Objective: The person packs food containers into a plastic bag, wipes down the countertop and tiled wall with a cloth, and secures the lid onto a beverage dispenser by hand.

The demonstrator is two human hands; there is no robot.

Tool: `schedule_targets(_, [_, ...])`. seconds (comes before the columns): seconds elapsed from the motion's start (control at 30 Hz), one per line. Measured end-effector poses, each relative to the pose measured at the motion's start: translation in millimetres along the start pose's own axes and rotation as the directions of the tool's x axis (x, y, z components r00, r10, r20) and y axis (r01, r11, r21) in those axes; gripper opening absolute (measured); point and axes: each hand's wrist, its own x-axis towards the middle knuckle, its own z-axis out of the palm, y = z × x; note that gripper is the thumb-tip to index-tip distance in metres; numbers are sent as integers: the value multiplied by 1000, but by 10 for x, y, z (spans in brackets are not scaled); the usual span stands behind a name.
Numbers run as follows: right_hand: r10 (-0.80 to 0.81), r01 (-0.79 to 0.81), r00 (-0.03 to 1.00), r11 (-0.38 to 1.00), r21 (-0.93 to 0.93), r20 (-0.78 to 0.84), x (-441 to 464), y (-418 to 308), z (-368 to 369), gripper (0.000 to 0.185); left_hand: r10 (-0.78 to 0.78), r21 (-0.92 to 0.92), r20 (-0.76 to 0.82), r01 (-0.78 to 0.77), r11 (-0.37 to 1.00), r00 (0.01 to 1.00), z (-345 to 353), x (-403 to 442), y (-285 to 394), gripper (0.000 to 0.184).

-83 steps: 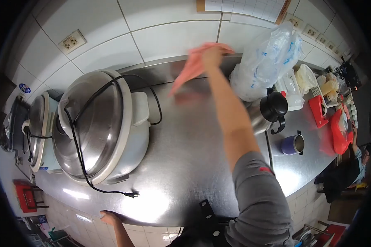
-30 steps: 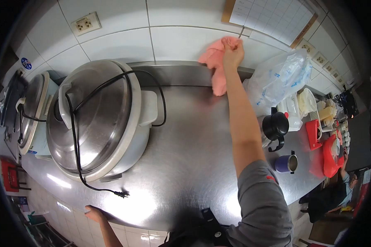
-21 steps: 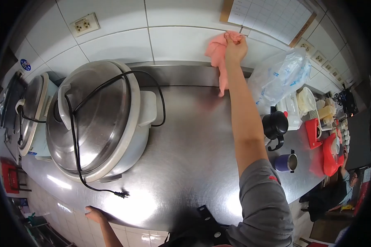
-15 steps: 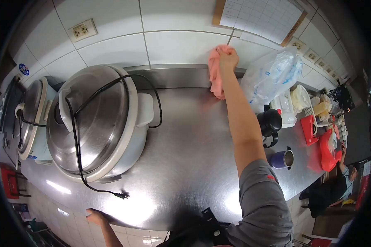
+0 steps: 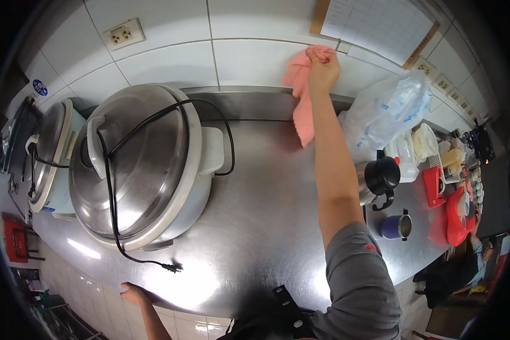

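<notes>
My right hand (image 5: pixel 324 69) is closed on a pink cloth (image 5: pixel 304 116) up against the white tiled wall. The cloth hangs in folds over the steel backsplash, its lower tip near the tabletop. Down at the front left, my left hand (image 5: pixel 135 294) is at the rim of the steel table (image 5: pixel 255 187), apparently gripping it; some of its fingers are hidden. A large rice cooker (image 5: pixel 139 164) with a metal lid stands on the left, its black power cord (image 5: pixel 112 209) draped across the lid.
Right of my forearm are a clear plastic bag (image 5: pixel 388 107), a black-lidded jug (image 5: pixel 381 177) and a purple cup (image 5: pixel 395 226). A second cooker (image 5: pixel 48 153) stands far left. A clipboard (image 5: pixel 374 28) hangs above; another person (image 5: pixel 456 269) is at far right.
My right hand has moved slightly up the wall with the cloth, which now spreads wider and hangs lower. The view has shifted slightly. My left hand stays at the table rim.
</notes>
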Motion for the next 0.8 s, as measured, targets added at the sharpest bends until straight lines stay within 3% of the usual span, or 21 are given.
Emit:
schedule_targets(0.07, [28,-6,998,923,385,-51,13,458,111,42,139,-35,-82,-143,989,987,-73,-89,26,67])
schedule_targets(0.1, [12,11,998,921,389,-56,-28,603,91,42,131,-50,-77,-135,990,988,-25,-111,48,67])
schedule_targets(0.17, [212,-212,975,977,-11,61,-331,835,-101,40,19,15,-2,-19,1000,1000,-84,-46,32,66])
schedule_targets(0.2, [237,-220,965,964,-150,112,-327,635,-226,37,21,21,-2,-20,1000,1000,-92,9,-9,66])
schedule_targets(0.23, [240,-221,964,963,-155,115,-267,413,-259,37,53,19,-29,-52,998,998,-54,49,-64,65])
schedule_targets(0.3, [79,-93,994,974,208,72,-115,102,-196,41,82,15,-52,-81,997,995,-6,35,-91,65])
schedule_targets(0.33, [79,-93,994,973,211,75,-21,81,-82,41,51,11,-39,-50,999,998,-9,35,-75,65])
schedule_targets(0.4, [117,-86,993,835,543,-23,154,236,192,36,19,19,-32,-18,1000,999,-41,80,-98,64])
schedule_targets(0.5, [71,-101,995,728,678,73,-240,920,135,30,27,-21,-36,-28,999,999,31,43,-112,66])
schedule_targets(0.53, [68,-96,995,726,680,69,-261,882,43,30,13,-18,-18,-13,1000,1000,-19,17,-63,67])
schedule_targets(0.57, [264,-276,961,914,298,80,-297,840,-60,23,1,-12,-2,-1,1000,1000,-57,24,-31,67])
schedule_targets(0.6, [438,-433,899,891,-136,9,-299,728,-115,17,-11,11,4,11,1000,1000,-45,58,-43,68])
schedule_targets(0.63, [439,-433,898,890,-144,11,-231,625,-135,17,-13,18,6,13,1000,1000,-46,73,-81,68])
schedule_targets(0.7, [44,-50,997,992,111,61,-19,204,-127,15,-39,-5,11,39,999,999,-46,26,-44,67])
schedule_targets(0.73, [52,-58,997,992,110,64,3,173,-78,15,-37,1,6,37,999,999,9,74,-98,67])
schedule_targets(0.8, [91,-87,996,939,333,5,-3,248,-62,27,96,33,-91,-93,995,991,110,234,-278,67])
